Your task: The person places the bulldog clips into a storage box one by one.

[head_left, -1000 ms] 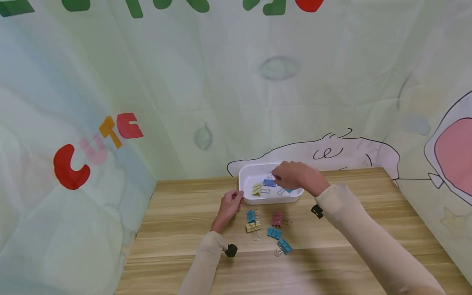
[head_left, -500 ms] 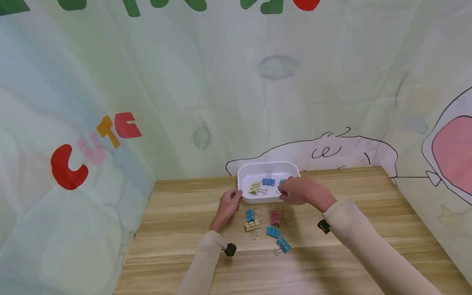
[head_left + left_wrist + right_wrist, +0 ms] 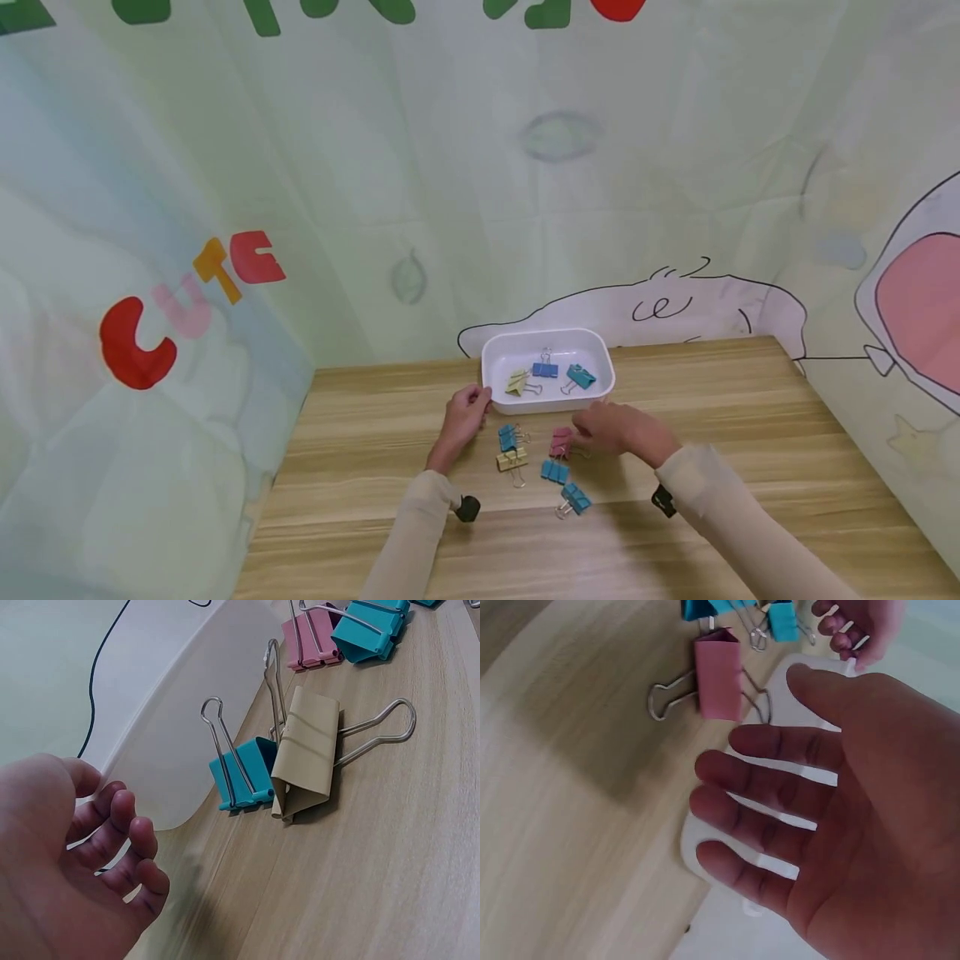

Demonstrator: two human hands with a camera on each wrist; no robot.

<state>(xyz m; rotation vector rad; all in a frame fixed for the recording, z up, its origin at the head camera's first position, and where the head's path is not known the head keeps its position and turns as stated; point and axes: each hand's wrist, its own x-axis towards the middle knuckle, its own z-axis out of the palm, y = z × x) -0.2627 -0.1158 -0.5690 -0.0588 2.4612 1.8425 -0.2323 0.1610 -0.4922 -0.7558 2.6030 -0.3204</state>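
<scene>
Pinching the near left corner of the white tray with the left hand, pressing the thumb and forefinger to the rim. Holding the right hand low over the wooden table, just beside the pink clip, spreading the fingers loosely apart and gripping nothing. Finding that clip on the tabletop, just in front of the tray.

Looking down into the tray at a yellow clip on the left, a blue clip in the middle and a teal clip on the right. Seeing more on the table between both hands: a turquoise clip next to a beige clip, and, nearer the body, a middle turquoise clip just below the pink one, then a nearest turquoise clip, lying at a slant.

Wearing pale sleeves with a black wrist device on the left, and facing a printed cloth backdrop
</scene>
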